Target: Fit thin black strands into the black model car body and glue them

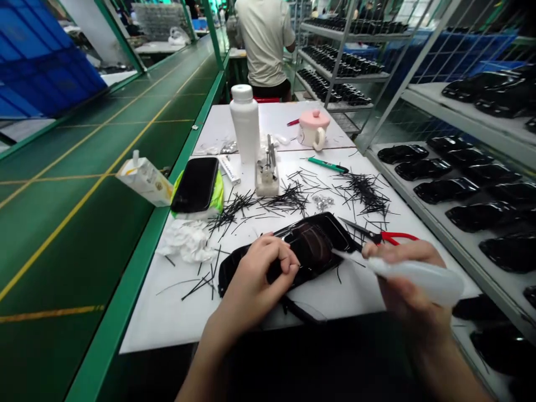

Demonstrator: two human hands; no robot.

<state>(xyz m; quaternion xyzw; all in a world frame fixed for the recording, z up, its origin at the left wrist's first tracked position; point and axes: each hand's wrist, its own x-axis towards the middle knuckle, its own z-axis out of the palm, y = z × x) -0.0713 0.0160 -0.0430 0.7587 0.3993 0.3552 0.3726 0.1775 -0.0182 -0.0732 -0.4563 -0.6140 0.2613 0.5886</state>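
The right hand [414, 301] encircles a squeeze bottle [438, 279], fingers closed; the left hand [262, 271] rests half-curled on the black model car [312, 240], any pinch unclear. The car lies before black strands [364, 192]. Likely step: dispensing; the next move calls for steady aim.

Two hands [262, 273] [419, 310], one squeeze bottle [433, 279], one tabletop model car [314, 244], one phone [195, 185], one pink-lidded mug [309, 135]

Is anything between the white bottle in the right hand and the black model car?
Nothing visible is. The white bottle in the right hand points its nozzle at the black model car. The left hand lies farther along the car; the red-handled scissors lie beyond the nozzle, out of its line.
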